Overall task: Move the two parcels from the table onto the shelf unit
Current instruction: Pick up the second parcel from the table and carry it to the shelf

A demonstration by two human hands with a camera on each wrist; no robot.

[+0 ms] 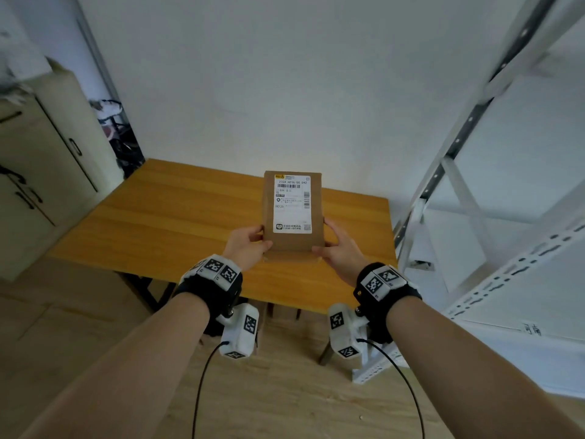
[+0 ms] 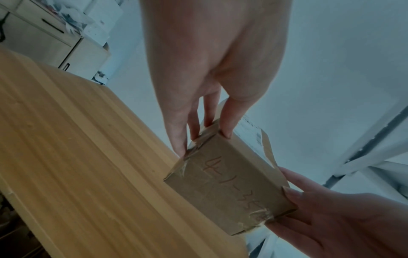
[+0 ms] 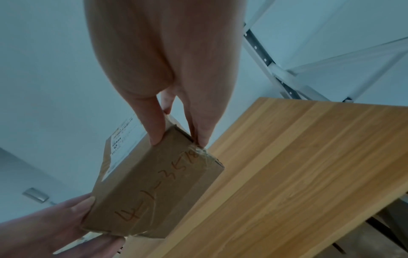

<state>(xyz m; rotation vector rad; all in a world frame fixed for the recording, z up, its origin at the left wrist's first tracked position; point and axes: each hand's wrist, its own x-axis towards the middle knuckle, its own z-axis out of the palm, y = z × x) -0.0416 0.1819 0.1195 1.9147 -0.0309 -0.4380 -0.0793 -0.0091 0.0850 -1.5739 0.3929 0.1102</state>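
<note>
A brown cardboard parcel [image 1: 292, 210] with a white shipping label is held up over the wooden table [image 1: 158, 223], its near end toward me. My left hand [image 1: 261, 237] grips its near left corner, thumb on top and fingers along the side. At the near right corner my right hand [image 1: 329, 239] grips the same way. The left wrist view shows the parcel's [image 2: 229, 190] taped end with handwritten red digits, pinched by my left hand [image 2: 205, 122]. In the right wrist view my right hand [image 3: 178, 132] pinches the parcel [image 3: 159, 188]. No second parcel is in view.
The white metal shelf unit [image 1: 506, 217] stands right of the table, its slotted uprights close to the table's edge. A beige cabinet [image 1: 47, 160] stands at the left. A white wall is behind the table, with brown boxes [image 1: 285, 312] under it.
</note>
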